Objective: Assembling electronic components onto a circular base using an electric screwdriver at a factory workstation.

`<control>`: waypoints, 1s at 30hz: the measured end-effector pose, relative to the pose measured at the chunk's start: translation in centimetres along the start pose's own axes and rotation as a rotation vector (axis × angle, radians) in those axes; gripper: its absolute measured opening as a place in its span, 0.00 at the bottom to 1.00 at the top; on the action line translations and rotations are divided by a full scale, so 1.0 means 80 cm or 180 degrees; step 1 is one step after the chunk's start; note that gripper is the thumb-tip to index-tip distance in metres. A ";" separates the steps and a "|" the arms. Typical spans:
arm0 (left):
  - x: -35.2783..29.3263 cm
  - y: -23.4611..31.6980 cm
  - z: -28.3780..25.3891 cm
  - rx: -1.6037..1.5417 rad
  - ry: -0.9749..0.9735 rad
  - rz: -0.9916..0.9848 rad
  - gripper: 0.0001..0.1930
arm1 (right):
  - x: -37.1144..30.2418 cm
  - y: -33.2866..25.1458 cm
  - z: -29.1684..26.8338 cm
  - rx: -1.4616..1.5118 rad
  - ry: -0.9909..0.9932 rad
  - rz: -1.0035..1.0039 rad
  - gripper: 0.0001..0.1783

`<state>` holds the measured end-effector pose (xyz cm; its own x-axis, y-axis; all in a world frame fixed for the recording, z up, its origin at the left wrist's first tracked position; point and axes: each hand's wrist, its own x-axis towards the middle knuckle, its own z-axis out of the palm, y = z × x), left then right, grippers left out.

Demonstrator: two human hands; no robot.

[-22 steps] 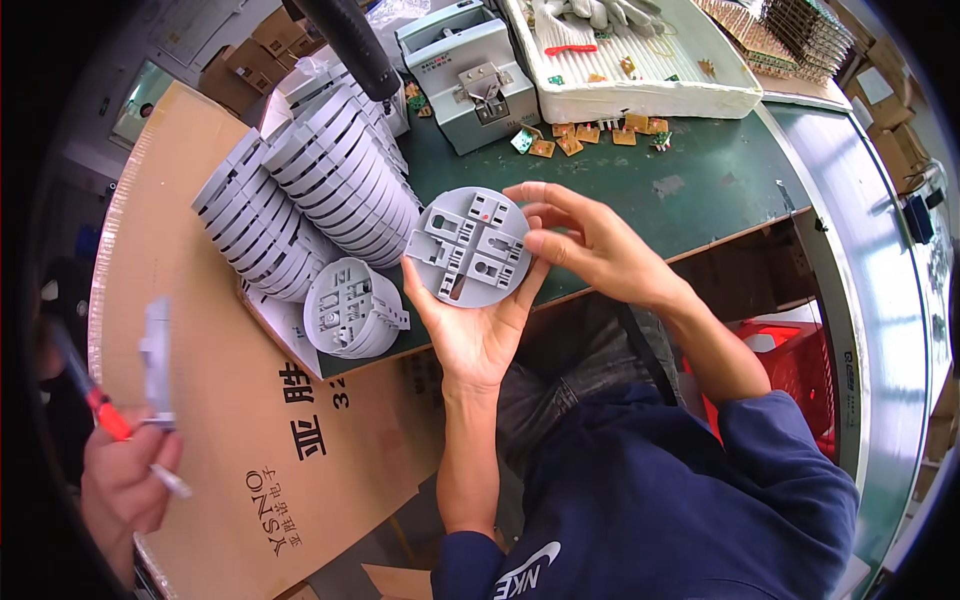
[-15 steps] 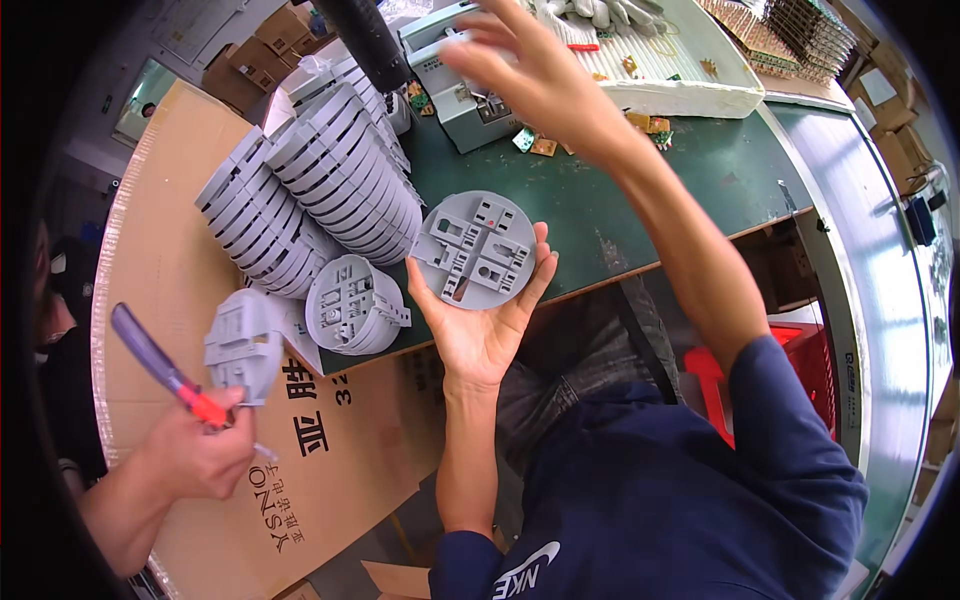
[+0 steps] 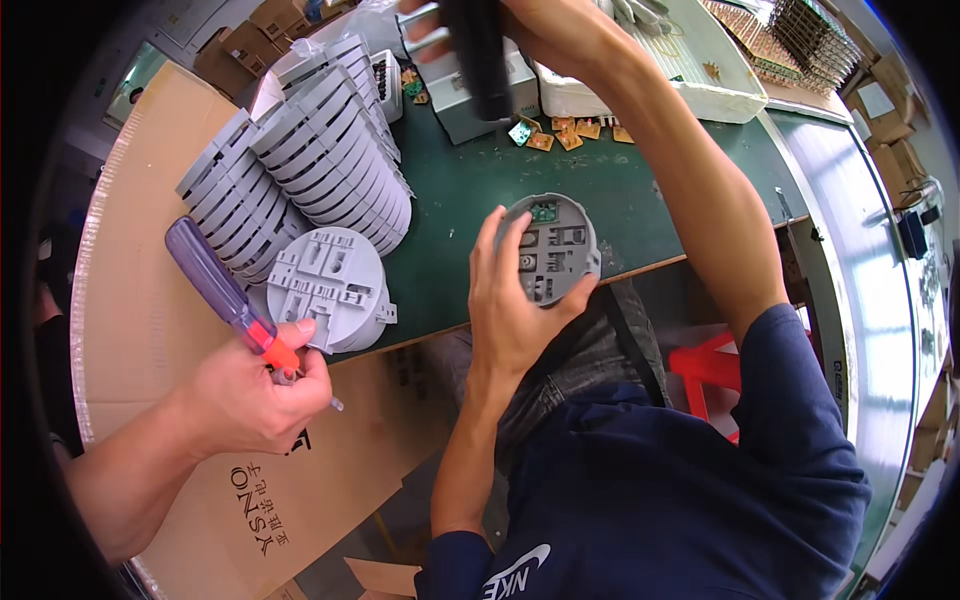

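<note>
My left hand point(image 3: 510, 320) grips a round grey plastic housing point(image 3: 565, 255) by its rim, above the near edge of the green table. Its recessed side faces up, and a small green circuit board point(image 3: 544, 213) sits in one compartment. Up at the top, my right hand point(image 3: 545, 30) is around a thick black cylindrical tool point(image 3: 478, 60), which looks like an electric screwdriver; its upper part leaves the picture. On the left, a co-worker's hand point(image 3: 250, 395) holds a screwdriver with a purple handle point(image 3: 210, 275). That hand's thumb touches a grey round plate point(image 3: 330, 275) on a short stack.
Tall nested stacks of grey housings point(image 3: 335, 150) stand at the table's left. Small orange circuit boards point(image 3: 568, 135) lie before a grey boxy device point(image 3: 450, 110). Behind them is a white foam tray point(image 3: 720, 95) with gloves. A red stool point(image 3: 705, 370) stands below right.
My right hand has closed around the black tool, which has shifted right. The housing in my left hand has turned over and moved right. The co-worker's hand has brought a grey plate onto the short stack.
</note>
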<state>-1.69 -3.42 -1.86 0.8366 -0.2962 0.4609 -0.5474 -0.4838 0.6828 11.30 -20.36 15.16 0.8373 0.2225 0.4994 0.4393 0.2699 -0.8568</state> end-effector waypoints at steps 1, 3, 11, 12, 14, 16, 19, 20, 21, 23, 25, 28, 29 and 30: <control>0.002 -0.004 0.003 -0.0007 0.0007 -0.0021 0.44 | -0.005 0.004 -0.003 -0.0105 0.0026 0.0016 0.26; 0.009 -0.010 0.016 0.0690 0.0035 -0.0028 0.44 | -0.019 -0.003 -0.020 -0.0174 -0.0010 0.0264 0.23; 0.011 -0.017 0.030 0.0976 0.0002 -0.0107 0.46 | -0.051 0.006 -0.022 0.0911 -0.0058 0.0023 0.30; 0.011 -0.017 0.028 0.0997 0.0004 -0.0128 0.46 | -0.052 0.010 -0.018 0.0904 0.0020 0.0087 0.30; 0.011 -0.017 0.025 0.1051 0.0006 -0.0076 0.46 | -0.059 0.012 -0.006 0.0875 0.0183 0.0150 0.30; 0.011 -0.017 0.030 0.0990 0.0004 -0.0060 0.46 | -0.060 0.018 -0.002 0.0914 0.0321 0.0035 0.30; 0.011 -0.013 0.031 0.1027 -0.0061 -0.0166 0.47 | -0.071 0.018 0.001 0.0089 0.0508 0.0033 0.25; 0.010 -0.014 0.031 0.1055 -0.0077 -0.0175 0.48 | -0.072 0.019 0.002 -0.0346 0.0613 0.0027 0.24; 0.009 -0.014 0.031 0.1061 -0.0069 -0.0187 0.48 | -0.070 0.024 0.003 -0.0339 0.0600 0.0031 0.24; 0.009 -0.012 0.037 0.1126 -0.0007 -0.0131 0.48 | -0.069 0.031 0.002 -0.0382 0.0607 -0.0217 0.21; 0.008 -0.009 0.038 0.1180 0.0003 -0.0107 0.47 | -0.074 0.036 0.002 -0.0351 0.0636 -0.0175 0.21; 0.007 -0.009 0.038 0.1270 0.0053 -0.0056 0.47 | -0.083 0.037 0.009 -0.0184 0.0696 -0.0079 0.24; 0.008 -0.009 0.039 0.1231 0.0062 -0.0100 0.47 | -0.085 0.038 0.011 -0.0124 0.0714 -0.0048 0.25; 0.009 -0.009 0.040 0.1195 0.0071 -0.0146 0.47 | -0.086 0.040 0.012 -0.0062 0.0732 -0.0017 0.27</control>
<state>-0.67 -5.94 -3.83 0.8571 -0.2511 0.4498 -0.4602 -0.7655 0.4496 6.61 -20.14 9.09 0.8862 0.0012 0.4634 0.4482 0.2520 -0.8577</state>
